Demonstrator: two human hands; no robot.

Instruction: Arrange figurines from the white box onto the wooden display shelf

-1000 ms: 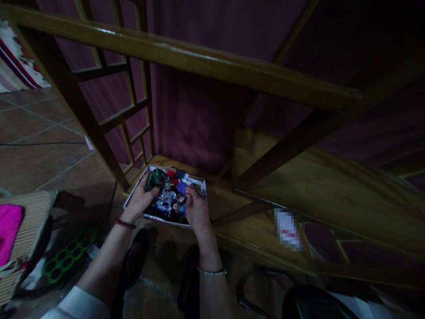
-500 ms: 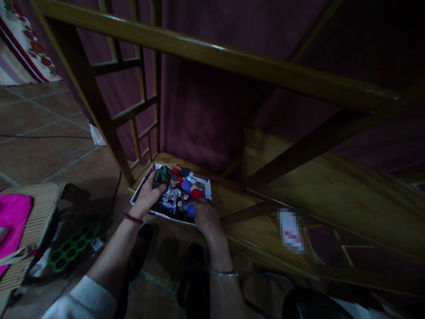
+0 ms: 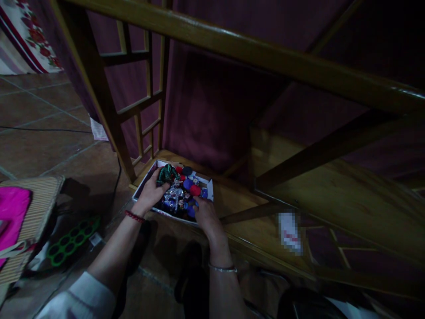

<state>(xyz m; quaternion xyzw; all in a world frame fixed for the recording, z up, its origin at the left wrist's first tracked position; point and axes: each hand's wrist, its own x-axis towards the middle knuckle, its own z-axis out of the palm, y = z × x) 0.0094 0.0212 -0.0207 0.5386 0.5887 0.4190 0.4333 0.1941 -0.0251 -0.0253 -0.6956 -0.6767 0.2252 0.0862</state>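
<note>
A shallow white box [image 3: 210, 189] rests on the wooden shelf, filled with small colourful items. My left hand [image 3: 151, 193] reaches over its left side, thumb and fingers apart, touching a shiny dark green bundle [image 3: 167, 174]. Silvery, clear-wrapped pieces [image 3: 174, 194] lie beside the thumb. My right hand [image 3: 206, 215] comes over the near right edge of the box, fingers stretched toward a round red piece [image 3: 195, 190] and blue pieces [image 3: 187, 184]. The fingertips of this hand are partly lost among the items, and the dim light blurs small details.
A wooden frame with a top rail [image 3: 232, 37] and lattice side [image 3: 134, 106] surrounds the shelf [image 3: 232, 195]. A blurred white packet [image 3: 290, 232] lies farther right. At left are a woven-topped stool [image 3: 46, 199] with pink cloth [image 3: 13, 212] and a green holed tray [image 3: 71, 241] on the floor.
The camera view has shifted slightly. My right fingers have moved a little up toward the red piece; my left hand stays at the green bundle.
</note>
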